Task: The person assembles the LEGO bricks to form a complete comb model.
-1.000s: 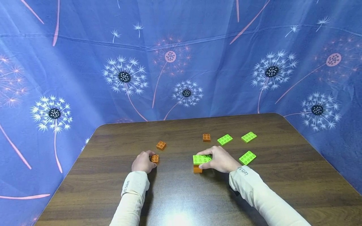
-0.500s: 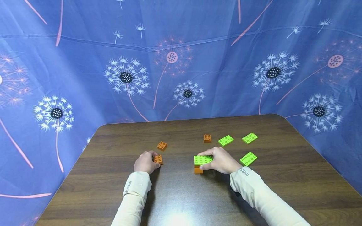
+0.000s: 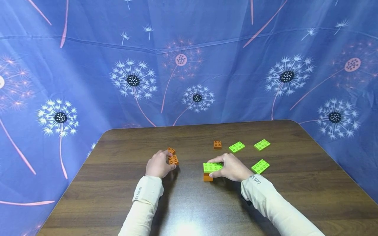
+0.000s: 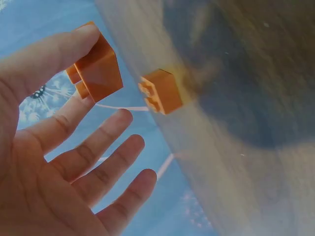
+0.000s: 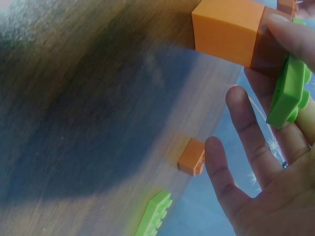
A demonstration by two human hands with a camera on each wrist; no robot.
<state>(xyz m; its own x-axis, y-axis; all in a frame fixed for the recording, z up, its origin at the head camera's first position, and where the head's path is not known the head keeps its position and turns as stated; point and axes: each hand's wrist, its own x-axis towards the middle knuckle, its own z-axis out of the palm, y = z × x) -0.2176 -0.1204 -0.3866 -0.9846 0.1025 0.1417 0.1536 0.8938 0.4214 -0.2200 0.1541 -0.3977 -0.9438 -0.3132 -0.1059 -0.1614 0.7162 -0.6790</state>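
My left hand (image 3: 158, 164) pinches an orange two-by-two toy brick (image 4: 101, 69) between thumb and index finger, its other fingers spread. That brick overlaps a second orange brick (image 4: 165, 93) standing behind it in the head view. To the right, my right hand (image 3: 231, 167) grips a small stack by its sides with thumb and forefinger. On top of the stack lies a long bright green brick (image 3: 210, 167), reaching out to the right past two orange bricks (image 5: 229, 32) under it. The stack's right end is partly hidden by the hand.
Farther back on the brown wooden table (image 3: 118, 144) lies another orange brick (image 3: 217, 145). Flat green bricks lie to its right, one near it (image 3: 237, 147), one farther right (image 3: 262, 145), one beside the right wrist (image 3: 260, 166). A blue patterned cloth (image 3: 230, 65) hangs behind.
My left hand has moved right and slightly away from me with the orange brick, now in front of the second orange brick. My right hand keeps its hold on the stack.
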